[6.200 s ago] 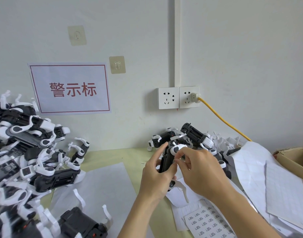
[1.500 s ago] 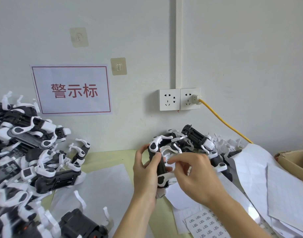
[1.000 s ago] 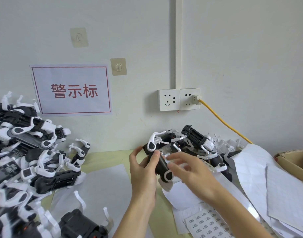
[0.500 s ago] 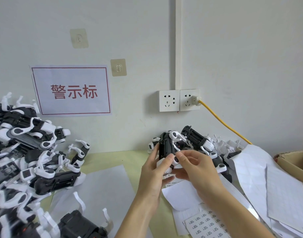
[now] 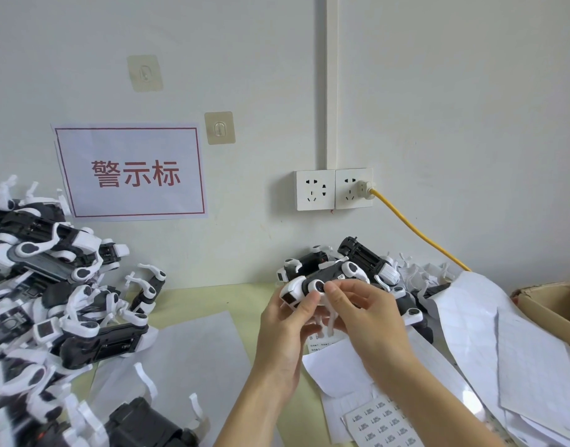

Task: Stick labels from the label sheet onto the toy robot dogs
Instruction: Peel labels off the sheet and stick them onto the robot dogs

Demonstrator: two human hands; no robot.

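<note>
Both hands are up off the pale green desk [image 5: 193,298] here, holding one small black-and-white plastic toy robot dog [image 5: 322,282] between them, lifted toward the camera so its side faces the person. The left hand [image 5: 287,330] curls round the dog's front end from below, steadying it, while the right hand [image 5: 367,314] pinches in from the other side, forefinger and thumb right at a round white hip joint. That looks like pressing a label down, though the label itself is too small to make out. The white label sheet printed with rows of small dark labels [image 5: 380,424] lies flat on the desk just beneath the right wrist, within easy reach for the next peel. A heap of black-and-white toy dogs [image 5: 51,285] sits to the left, a smaller cluster [image 5: 367,262] behind the hands.
</note>
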